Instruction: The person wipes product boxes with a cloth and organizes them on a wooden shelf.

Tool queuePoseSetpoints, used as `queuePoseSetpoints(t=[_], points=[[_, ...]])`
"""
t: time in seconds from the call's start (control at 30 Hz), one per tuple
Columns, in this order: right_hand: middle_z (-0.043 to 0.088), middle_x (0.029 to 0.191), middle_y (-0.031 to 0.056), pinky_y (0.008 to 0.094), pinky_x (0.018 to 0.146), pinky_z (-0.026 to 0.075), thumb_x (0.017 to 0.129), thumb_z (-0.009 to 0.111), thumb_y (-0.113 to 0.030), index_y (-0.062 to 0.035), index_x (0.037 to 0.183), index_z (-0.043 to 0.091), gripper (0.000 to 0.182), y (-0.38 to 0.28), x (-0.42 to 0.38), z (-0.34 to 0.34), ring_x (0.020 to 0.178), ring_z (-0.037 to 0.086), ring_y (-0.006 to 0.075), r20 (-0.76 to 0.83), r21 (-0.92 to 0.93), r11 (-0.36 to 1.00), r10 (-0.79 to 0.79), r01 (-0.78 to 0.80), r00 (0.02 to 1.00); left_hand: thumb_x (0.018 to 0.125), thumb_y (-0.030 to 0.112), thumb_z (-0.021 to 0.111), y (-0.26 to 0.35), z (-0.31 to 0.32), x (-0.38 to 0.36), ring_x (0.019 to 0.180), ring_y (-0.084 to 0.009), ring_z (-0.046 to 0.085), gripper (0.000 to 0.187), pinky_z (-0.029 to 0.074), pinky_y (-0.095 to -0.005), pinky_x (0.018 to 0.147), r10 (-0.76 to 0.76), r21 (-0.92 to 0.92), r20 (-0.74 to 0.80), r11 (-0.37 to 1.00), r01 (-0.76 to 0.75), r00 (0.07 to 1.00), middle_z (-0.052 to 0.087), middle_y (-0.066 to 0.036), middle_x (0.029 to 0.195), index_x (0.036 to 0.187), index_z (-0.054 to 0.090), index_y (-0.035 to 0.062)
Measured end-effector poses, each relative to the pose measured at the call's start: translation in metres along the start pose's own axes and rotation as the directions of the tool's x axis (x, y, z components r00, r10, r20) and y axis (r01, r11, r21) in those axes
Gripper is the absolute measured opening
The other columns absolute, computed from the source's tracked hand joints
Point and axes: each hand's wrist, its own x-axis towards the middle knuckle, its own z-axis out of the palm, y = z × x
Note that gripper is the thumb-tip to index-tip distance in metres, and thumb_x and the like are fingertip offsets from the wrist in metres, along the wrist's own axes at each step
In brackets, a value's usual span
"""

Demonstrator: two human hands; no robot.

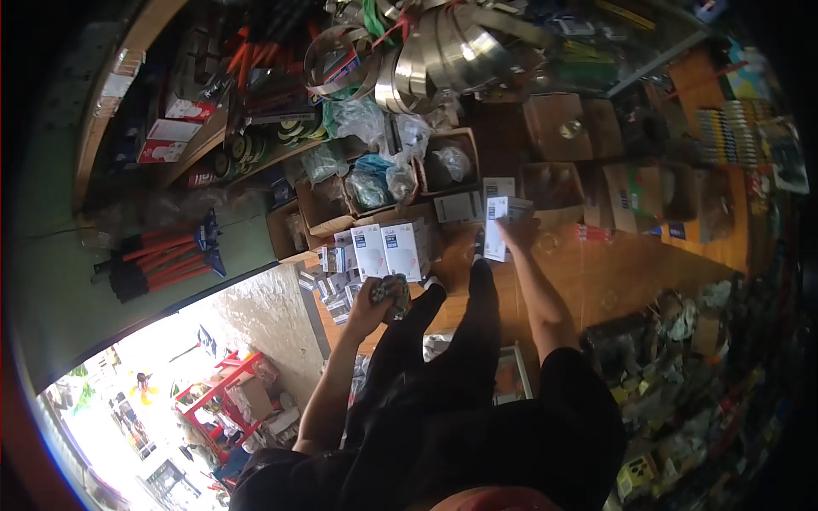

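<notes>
My left hand [369, 308] is closed around a crumpled, patterned greenish-grey cloth [394, 296]. Just beyond it, two white printed boxes [402, 251] stand side by side. My right hand [516, 232] grips the right edge of a tall, narrow white box [495, 241] with a dark label. Another white box [499, 186] shows partly behind that one. Small grey-and-white boxes [334, 285] lie piled left of the pair, past my left hand.
Open cardboard boxes [372, 189] with plastic-wrapped goods line the far side of the wooden floor [630, 271]. Metal hoops [426, 60] hang above them. Red-handled tools [166, 254] lie on a green surface at left. Cluttered goods [682, 383] fill the right.
</notes>
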Motion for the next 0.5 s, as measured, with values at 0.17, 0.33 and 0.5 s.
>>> queuePoseSetpoints(t=[0.17,0.33,0.5], points=[[0.041,0.146,0.0247,0.0668,0.104,0.042,0.064,0.091,-0.046,-0.0172,0.166,0.018,0.129,0.013,0.057,0.107,0.134,0.045,0.0478,0.120,-0.223,0.863,-0.438,0.454,0.891,0.093,0.003,0.069,-0.082,0.004,0.013,0.105,-0.0151,0.069,0.037,0.057,-0.0304,0.085,-0.022,-0.256,-0.100,0.967,-0.004,0.995,0.072,-0.009,0.109,0.128,0.059,0.0014],[0.050,0.146,0.0164,0.0689,0.107,0.039,0.080,0.081,-0.012,-0.0205,0.162,0.033,0.096,-0.019,0.068,0.181,0.139,0.048,0.0406,0.319,-0.239,0.330,-0.862,0.913,0.395,0.091,0.005,0.069,-0.133,0.022,0.014,0.102,-0.0165,0.069,0.034,0.056,-0.0343,0.086,-0.083,-0.337,-0.183,0.941,0.017,0.980,0.072,-0.010,0.106,0.123,0.059,-0.0004],[0.049,0.150,0.0171,0.0621,0.111,0.041,0.092,0.065,-0.005,-0.0227,0.158,0.043,0.072,-0.028,0.078,0.246,0.138,0.051,0.0412,0.452,-0.391,0.061,-0.856,0.919,0.249,0.091,0.001,0.067,-0.153,0.036,-0.009,0.105,-0.0159,0.069,0.036,0.057,-0.0338,0.090,-0.121,-0.466,-0.206,0.885,0.011,0.971,0.073,-0.011,0.114,0.125,0.057,0.0002]])
